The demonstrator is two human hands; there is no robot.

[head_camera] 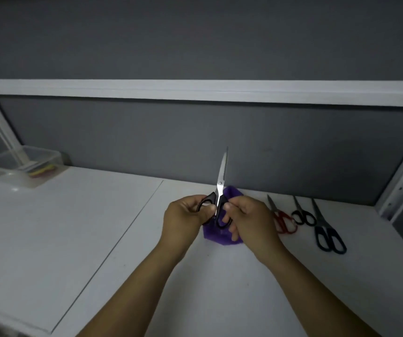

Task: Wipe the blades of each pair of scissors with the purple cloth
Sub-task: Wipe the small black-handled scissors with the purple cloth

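Bin of clear plastic (22,166) sits far left on the white table (98,227); at centre the left hand (186,215) curls its fingers round one loop of the black-handled scissors (221,178) while the right hand (249,217) clamps the other, steel blades closed together, long axis pointing up and away from the person. Purple cloth (222,237) lies crumpled on the table directly beneath both hands, showing most under the right, probably the nearer hand to take it up. Red-handled scissors (284,222), small black scissors (304,215) and large dark-handled scissors (329,234) lie to the right, tips toward the grey partition (147,142)
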